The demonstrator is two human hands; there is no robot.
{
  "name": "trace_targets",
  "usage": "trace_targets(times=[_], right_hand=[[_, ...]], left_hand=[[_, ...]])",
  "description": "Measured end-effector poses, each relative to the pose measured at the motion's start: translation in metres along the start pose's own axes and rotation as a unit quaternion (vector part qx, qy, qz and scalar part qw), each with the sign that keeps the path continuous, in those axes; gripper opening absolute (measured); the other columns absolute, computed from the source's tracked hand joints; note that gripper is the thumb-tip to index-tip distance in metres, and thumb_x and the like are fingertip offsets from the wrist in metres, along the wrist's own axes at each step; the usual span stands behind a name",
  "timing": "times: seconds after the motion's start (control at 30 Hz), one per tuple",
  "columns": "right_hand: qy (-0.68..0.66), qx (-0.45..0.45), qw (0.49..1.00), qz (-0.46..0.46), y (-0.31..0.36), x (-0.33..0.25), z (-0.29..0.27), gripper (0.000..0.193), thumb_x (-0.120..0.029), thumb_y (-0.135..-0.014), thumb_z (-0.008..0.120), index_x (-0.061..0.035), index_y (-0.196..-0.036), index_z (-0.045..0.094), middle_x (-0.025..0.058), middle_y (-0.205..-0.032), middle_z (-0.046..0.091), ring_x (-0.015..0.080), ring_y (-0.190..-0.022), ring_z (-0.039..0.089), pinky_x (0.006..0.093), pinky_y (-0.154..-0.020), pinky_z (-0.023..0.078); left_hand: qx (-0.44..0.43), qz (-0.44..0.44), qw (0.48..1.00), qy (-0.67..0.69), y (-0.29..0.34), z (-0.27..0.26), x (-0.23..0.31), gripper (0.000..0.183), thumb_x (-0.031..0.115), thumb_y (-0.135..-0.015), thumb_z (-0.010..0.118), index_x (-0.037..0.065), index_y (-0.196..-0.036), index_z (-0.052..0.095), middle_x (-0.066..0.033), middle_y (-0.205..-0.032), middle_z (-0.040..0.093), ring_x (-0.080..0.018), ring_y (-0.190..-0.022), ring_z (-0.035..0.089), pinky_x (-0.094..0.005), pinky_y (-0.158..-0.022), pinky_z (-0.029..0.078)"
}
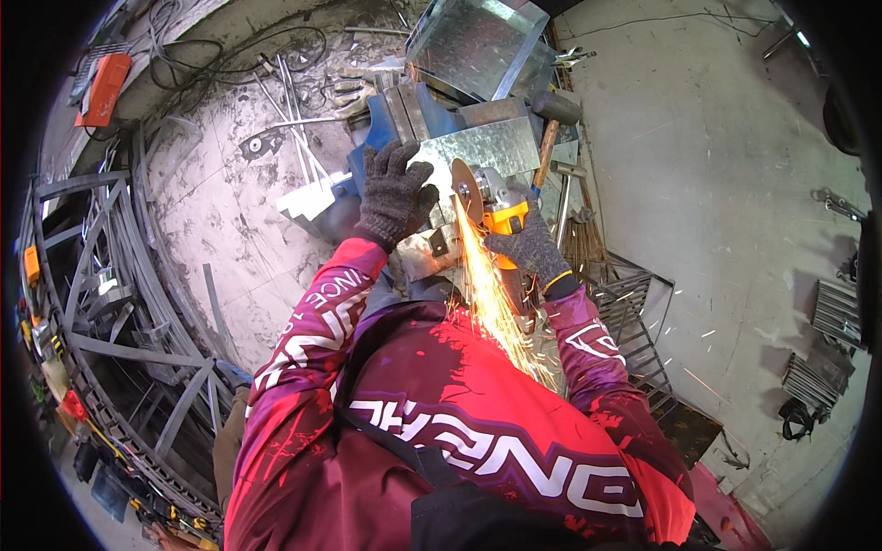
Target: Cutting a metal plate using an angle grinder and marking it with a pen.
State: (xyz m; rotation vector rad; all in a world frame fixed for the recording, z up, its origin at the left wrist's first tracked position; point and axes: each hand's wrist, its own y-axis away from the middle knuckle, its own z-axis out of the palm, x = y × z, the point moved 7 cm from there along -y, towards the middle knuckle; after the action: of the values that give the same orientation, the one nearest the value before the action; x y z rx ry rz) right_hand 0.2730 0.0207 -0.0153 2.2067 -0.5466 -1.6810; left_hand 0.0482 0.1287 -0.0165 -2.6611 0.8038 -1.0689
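My right hand (pixel 535 248), in a dark grey glove, is closed around an angle grinder (pixel 505 219) with a yellow guard. The grinder's brown disc (pixel 467 191) meets the near edge of a shiny galvanized metal sheet (pixel 487 149). Bright orange sparks (pixel 491 294) stream from the contact down towards my body. My left hand (pixel 395 193), gloved the same way, grips the sheet left of the disc, fingers bent; its fingertips are partly hidden. Beneath and beyond the sheet is a blue bench vise (pixel 384 119).
A hammer (pixel 548 133) with a wooden handle lies right of the sheet. At the back stands a galvanized metal box (pixel 478 46), with a spare work glove (pixel 349 95) nearby. Thin metal rods (pixel 292 119) lie at left, beside a grey metal frame (pixel 101 266).
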Motion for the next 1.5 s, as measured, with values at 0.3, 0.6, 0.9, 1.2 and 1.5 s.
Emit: trace_targets(times=[0.3,0.6,0.9,1.2,1.5], right_hand=[[-0.014,-0.011,0.997,0.069,0.006,-0.013,0.002,0.102,-0.006,-0.066,0.087,-0.015,-0.15,0.032,0.0131,-0.128,0.055,0.0258,-0.111,0.059,0.0377,-0.096,0.052],[0.006,-0.01,0.999,0.04,0.002,-0.013,0.0,0.095,-0.006,-0.068,0.086,-0.015,-0.147,0.035,0.0123,-0.13,0.054,0.0258,-0.113,0.058,0.038,-0.097,0.051],[-0.001,-0.014,1.0,0.028,0.0,-0.023,0.002,0.094,-0.005,-0.068,0.084,-0.0148,-0.147,0.035,0.0122,-0.129,0.055,0.026,-0.114,0.059,0.0383,-0.097,0.052],[0.014,0.001,1.0,0.017,0.0,-0.032,0.003,0.095,-0.003,-0.067,0.084,-0.0143,-0.148,0.036,0.0117,-0.128,0.055,0.0248,-0.111,0.06,0.0367,-0.094,0.053],[0.003,0.002,1.0,0.013,-0.004,-0.02,0.0,0.095,-0.007,-0.066,0.086,-0.013,-0.146,0.037,0.0116,-0.128,0.056,0.0247,-0.113,0.059,0.0371,-0.096,0.051]], left_hand=[[0.004,-0.003,1.0,-0.004,0.002,0.001,-0.001,0.035,0.024,-0.074,0.075,0.015,-0.107,0.07,-0.0128,-0.137,0.057,-0.0421,-0.129,0.048,-0.0645,-0.113,0.03],[0.002,-0.005,1.0,-0.003,0.0,0.0,0.0,0.035,0.023,-0.073,0.075,0.015,-0.107,0.07,-0.0126,-0.137,0.056,-0.0423,-0.13,0.048,-0.0652,-0.113,0.029],[-0.007,-0.001,1.0,-0.001,0.003,0.008,-0.004,0.039,0.029,-0.072,0.076,0.016,-0.108,0.069,-0.0133,-0.136,0.054,-0.04,-0.134,0.044,-0.0708,-0.113,0.024],[-0.002,0.0,1.0,0.007,0.001,0.002,-0.001,0.036,0.024,-0.074,0.075,0.015,-0.108,0.069,-0.0127,-0.137,0.056,-0.0408,-0.131,0.047,-0.0653,-0.113,0.028],[-0.003,0.0,1.0,0.004,0.002,0.006,-0.001,0.04,0.029,-0.07,0.078,0.016,-0.106,0.069,-0.0129,-0.135,0.054,-0.0393,-0.134,0.044,-0.0698,-0.113,0.024]])
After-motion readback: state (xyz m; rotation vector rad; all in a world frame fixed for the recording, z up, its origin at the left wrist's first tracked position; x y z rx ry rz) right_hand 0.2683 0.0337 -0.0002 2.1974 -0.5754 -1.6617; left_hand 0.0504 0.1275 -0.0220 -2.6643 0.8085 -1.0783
